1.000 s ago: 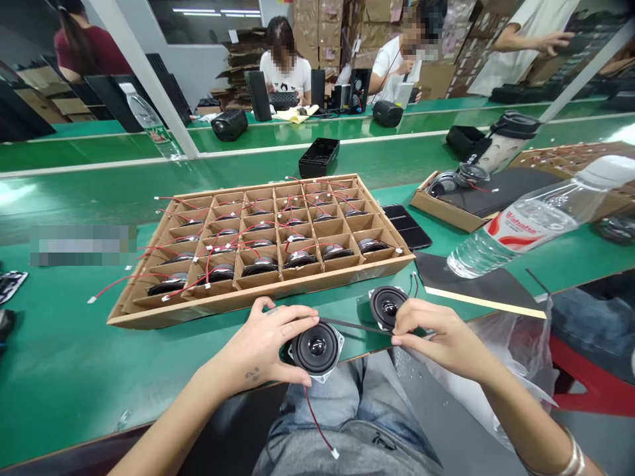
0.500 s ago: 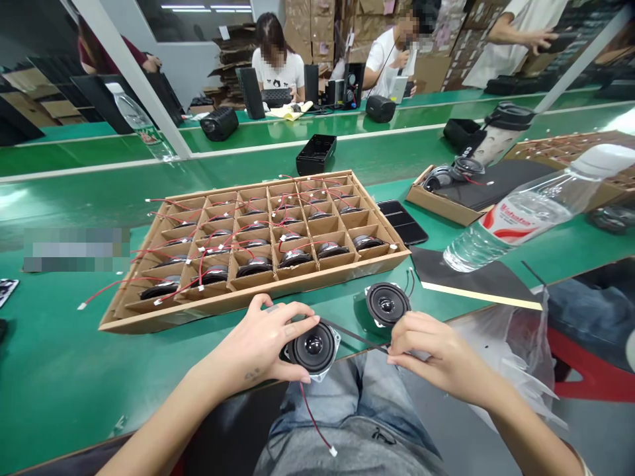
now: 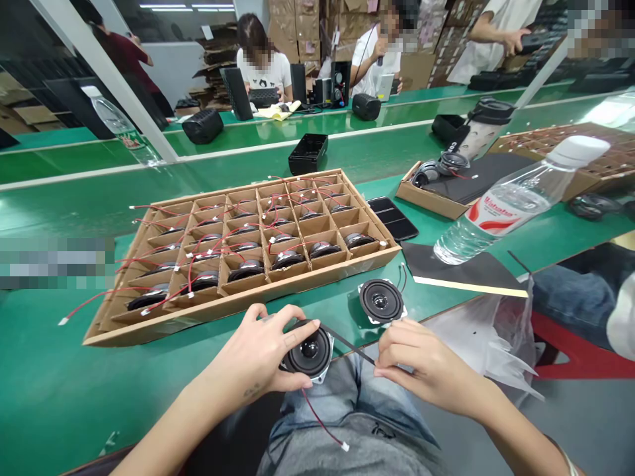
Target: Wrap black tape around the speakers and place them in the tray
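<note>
Cradling a round speaker driver (image 3: 310,352) with its cone facing up, the left hand (image 3: 253,360) curls around the driver's rim, with the fingers over the upper edge and the thumb low against its side. This grip is closed on the driver, which sits at the bottom centre of the frame, just off the front edge of the green workbench (image 3: 59,390) and above the person's jeans (image 3: 357,413). A red-and-black lead wire (image 3: 317,423) hangs from the driver over the jeans. The right hand (image 3: 426,367) pinches the end of a thin black strip (image 3: 348,344) between thumb and fingertips, and the strip stretches up to the held driver's rim, touching it. Just above the right hand, a second speaker driver (image 3: 380,301) lies face up on the bench, with two thin leads (image 3: 402,277) curving from it.

Behind the hands spreads a compartmented cardboard tray (image 3: 322,270) of wired drivers. To the right lie a black sheet (image 3: 461,268), a smartphone (image 3: 391,219), a water bottle (image 3: 510,205) and a clear plastic bag (image 3: 486,337). Co-workers sit at the upper centre.
</note>
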Demonstrator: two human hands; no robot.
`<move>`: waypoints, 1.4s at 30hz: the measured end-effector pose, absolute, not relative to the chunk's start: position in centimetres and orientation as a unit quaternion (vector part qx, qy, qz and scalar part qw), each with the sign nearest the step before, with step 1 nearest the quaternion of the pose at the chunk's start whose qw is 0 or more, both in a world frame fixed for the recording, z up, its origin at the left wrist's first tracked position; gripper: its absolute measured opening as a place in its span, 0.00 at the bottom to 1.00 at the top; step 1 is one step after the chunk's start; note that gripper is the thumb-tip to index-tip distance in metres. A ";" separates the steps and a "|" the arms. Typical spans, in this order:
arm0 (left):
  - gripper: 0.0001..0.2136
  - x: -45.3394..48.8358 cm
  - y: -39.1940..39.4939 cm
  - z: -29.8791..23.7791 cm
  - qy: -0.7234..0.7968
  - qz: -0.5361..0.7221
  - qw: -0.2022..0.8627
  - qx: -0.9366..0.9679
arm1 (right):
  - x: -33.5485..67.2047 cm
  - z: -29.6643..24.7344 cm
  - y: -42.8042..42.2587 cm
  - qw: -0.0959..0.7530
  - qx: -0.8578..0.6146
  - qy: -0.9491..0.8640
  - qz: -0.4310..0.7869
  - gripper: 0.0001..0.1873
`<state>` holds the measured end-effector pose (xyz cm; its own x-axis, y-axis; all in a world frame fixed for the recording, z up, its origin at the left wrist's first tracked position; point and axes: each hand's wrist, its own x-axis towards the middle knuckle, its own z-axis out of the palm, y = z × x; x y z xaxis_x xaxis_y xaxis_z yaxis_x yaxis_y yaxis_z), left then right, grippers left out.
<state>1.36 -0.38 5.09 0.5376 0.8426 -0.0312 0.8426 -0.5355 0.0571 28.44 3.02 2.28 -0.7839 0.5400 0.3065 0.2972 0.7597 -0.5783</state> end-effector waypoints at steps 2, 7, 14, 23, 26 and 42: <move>0.32 1.4 -0.5 4.9 0.485 0.006 0.022 0.874 | 28.4 2.3 2.9 0.234 -0.229 -0.909 0.257 0.07; 0.31 1.5 -1.1 4.7 0.487 0.004 0.010 0.873 | 28.1 2.3 2.7 0.233 -0.223 -0.914 0.245 0.07; 0.31 2.3 -1.6 4.9 0.503 -0.003 -0.029 0.864 | 27.2 2.3 1.8 0.226 -0.209 -0.920 0.243 0.09; 0.29 3.4 -2.1 5.7 0.506 -0.109 -0.065 0.853 | 25.7 2.3 1.3 0.207 -0.188 -0.936 0.213 0.12; 0.28 3.9 -2.6 5.5 0.510 -0.126 -0.076 0.848 | 25.4 2.4 1.5 0.191 -0.194 -0.934 0.230 0.10; 0.36 6.5 -1.4 5.5 0.710 -0.066 -0.001 0.701 | 23.6 5.1 8.3 0.205 -0.207 -0.932 0.214 0.05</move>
<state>6.52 -1.37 5.51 -0.0174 0.9957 -0.0906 0.9954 0.0087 -0.0950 23.56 8.31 5.14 -0.8306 0.4736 0.2929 0.2981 0.8224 -0.4846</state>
